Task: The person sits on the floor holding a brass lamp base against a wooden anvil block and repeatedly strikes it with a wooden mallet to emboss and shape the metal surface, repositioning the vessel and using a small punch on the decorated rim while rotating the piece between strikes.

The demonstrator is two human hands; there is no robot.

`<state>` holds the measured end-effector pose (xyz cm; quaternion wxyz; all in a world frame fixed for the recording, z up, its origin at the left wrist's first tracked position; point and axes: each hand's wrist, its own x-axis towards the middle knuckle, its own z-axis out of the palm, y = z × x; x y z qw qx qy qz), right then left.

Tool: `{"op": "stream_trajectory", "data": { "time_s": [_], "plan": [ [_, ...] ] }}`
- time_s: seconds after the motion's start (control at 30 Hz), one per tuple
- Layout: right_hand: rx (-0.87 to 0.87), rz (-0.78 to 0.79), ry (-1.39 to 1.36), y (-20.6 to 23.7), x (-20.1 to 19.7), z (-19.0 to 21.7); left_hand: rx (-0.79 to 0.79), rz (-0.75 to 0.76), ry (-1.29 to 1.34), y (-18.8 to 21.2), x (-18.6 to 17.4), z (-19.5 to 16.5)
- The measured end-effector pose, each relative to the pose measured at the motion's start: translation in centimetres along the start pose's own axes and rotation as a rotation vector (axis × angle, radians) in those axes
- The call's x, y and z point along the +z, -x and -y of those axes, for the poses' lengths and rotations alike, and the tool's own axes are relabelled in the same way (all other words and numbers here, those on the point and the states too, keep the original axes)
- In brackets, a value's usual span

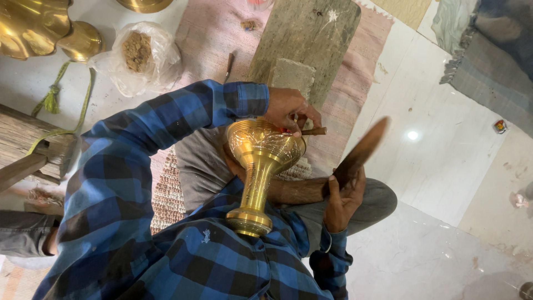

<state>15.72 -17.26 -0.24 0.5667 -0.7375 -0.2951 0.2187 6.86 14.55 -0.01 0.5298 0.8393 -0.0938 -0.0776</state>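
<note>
Left hand (288,110) pinches a small chisel (313,131) against the brass vase (260,166) rim; right hand (342,197) grips a wooden mallet (361,151). Strike lightly, keeping the chisel steady.

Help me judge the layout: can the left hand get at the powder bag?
Probably: the bag lies uncovered beside that arm, but the left hand grips a tool against the brass vase.
</note>
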Motion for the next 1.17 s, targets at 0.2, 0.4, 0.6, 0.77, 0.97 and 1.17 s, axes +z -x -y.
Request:
{"op": "stream_trajectory", "data": {
  "time_s": [0.2, 0.4, 0.6, 0.77, 0.97, 1.17],
  "plan": [
    [0.069, -0.023, 0.022, 0.0, 0.1, 0.5, -0.054, 0.067, -0.012, -0.3, -0.2, -0.4],
    [-0.045, 0.017, 0.027, -0.3, -0.3, 0.1, -0.085, 0.056, -0.052, -0.2, -0.2, -0.4],
    [-0.065, 0.089, 0.162, -0.5, -1.3, -1.1, -0.104, 0.083, -0.072, -0.3, -0.3, -0.1],
    [0.031, 0.045, 0.137, 0.0, -0.6, -1.5, -0.106, 0.071, -0.042, -0.2, 0.0, 0.1],
    [-0.008, 0.022, 0.034, 0.0, -0.3, 0.2, -0.080, 0.058, -0.023, 0.0, -0.1, -0.1],
    [-0.193, 0.023, 0.179, -0.6, 0.1, 1.5, -0.085, 0.033, -0.031, 0.3, -0.1, -0.5]
  ]
}}
